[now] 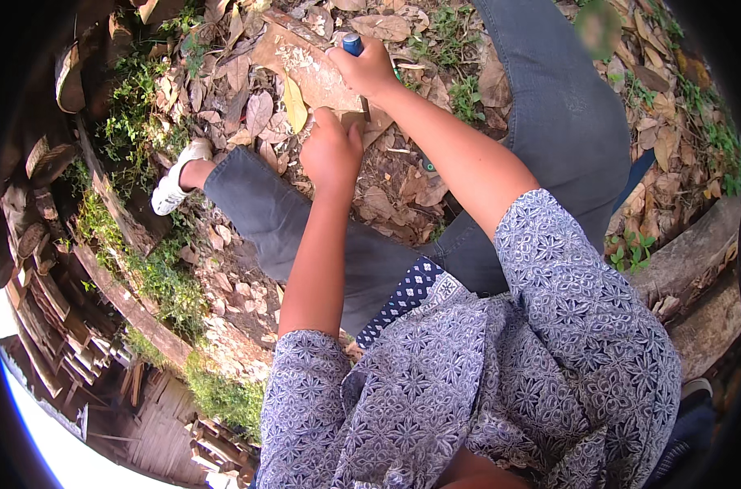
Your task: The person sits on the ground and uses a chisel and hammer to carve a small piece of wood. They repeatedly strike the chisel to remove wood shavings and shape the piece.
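My right hand [366, 69] is closed around a tool with a blue handle [352, 44]; the handle's end sticks out above the fist. A narrow dark strip, perhaps its blade, shows below that fist, but the tool's exact kind is hidden. Just below and to the left, my left hand [331, 151] is closed with its thumb against a small light-brown piece of wood [352, 120]. Both hands are close together over a wooden board [328, 79] strewn with pale shavings [301, 61]. A yellow leaf [295, 104] lies at the board's left edge, beside my left hand.
Dry leaves [379, 208] and green weeds [466, 98] cover the ground. My legs in grey trousers [562, 122] spread around the work spot, with a white shoe [175, 179] at left. Split firewood [48, 301] is stacked far left; a log [688, 244] lies at right.
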`<state>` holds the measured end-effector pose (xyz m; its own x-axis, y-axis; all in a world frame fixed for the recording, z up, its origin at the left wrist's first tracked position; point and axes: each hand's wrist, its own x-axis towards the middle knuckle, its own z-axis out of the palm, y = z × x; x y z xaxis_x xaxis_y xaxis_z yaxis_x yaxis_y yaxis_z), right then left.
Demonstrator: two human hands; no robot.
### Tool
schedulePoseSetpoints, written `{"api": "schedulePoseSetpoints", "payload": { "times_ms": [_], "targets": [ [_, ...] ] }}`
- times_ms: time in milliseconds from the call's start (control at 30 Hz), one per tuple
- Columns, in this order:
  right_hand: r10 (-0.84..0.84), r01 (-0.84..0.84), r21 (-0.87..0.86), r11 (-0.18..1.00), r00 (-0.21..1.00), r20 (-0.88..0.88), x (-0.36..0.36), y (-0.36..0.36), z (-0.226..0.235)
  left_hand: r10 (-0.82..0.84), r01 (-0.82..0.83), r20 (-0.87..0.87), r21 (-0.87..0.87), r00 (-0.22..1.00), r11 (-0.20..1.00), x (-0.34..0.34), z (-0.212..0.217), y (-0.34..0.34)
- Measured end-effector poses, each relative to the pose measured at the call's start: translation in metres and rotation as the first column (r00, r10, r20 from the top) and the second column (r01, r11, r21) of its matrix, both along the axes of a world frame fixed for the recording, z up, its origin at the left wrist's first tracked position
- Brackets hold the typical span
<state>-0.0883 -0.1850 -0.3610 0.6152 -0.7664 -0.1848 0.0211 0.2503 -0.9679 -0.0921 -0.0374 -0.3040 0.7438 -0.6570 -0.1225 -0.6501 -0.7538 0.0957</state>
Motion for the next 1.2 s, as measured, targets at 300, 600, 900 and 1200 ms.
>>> {"api": "schedulePoseSetpoints", "payload": {
  "times_ms": [300,600,900,1200],
  "targets": [
    [-0.001,0.044,-0.207,0.977,0.979,0.205,0.008,-0.012,0.033,-0.052,0.052,-0.011,0.018,0.999,0.998,-0.001,0.006,-0.003],
    [-0.082,0.048,0.131,0.99,0.962,0.262,-0.002,-0.032,0.068,-0.052,0.053,-0.015,0.004,0.999,0.999,0.008,-0.001,0.003],
    [-0.085,0.083,-0.044,0.996,0.996,-0.039,-0.016,0.011,0.007,-0.072,0.072,0.004,-0.008,0.997,0.997,0.011,-0.001,0.003],
    [-0.211,0.221,-0.051,0.974,0.966,0.146,0.002,-0.016,0.057,-0.038,0.038,-0.03,0.024,0.999,0.999,0.012,0.001,0.001]
  ]
}}
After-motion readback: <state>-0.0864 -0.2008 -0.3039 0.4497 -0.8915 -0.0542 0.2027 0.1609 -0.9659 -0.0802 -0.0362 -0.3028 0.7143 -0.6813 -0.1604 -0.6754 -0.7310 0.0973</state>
